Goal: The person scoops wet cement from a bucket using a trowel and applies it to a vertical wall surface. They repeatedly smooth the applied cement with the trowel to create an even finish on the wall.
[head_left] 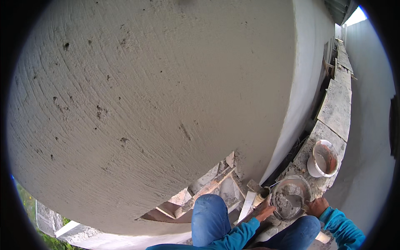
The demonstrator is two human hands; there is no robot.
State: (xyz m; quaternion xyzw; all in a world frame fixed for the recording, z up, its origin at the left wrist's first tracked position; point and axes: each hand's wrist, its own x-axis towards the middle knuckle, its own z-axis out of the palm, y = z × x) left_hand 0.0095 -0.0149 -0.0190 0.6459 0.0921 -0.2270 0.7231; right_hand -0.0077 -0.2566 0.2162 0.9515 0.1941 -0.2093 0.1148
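Note:
My left hand is closed at the left side of a metal bucket holding grey mortar; exactly what it grips is unclear. My right hand grips a trowel at the bucket's right, its blade down in the mortar. Left of the bucket lie a pale flat tool and a cylindrical cream-coloured piece. My bent knees, in blue jeans, are on either side below.
Rough plastered wall fills the left, with a gap showing boards near my knee. A narrow plank walkway runs away along the right, bearing a white bucket beside another grey wall. Greenery shows at lower left.

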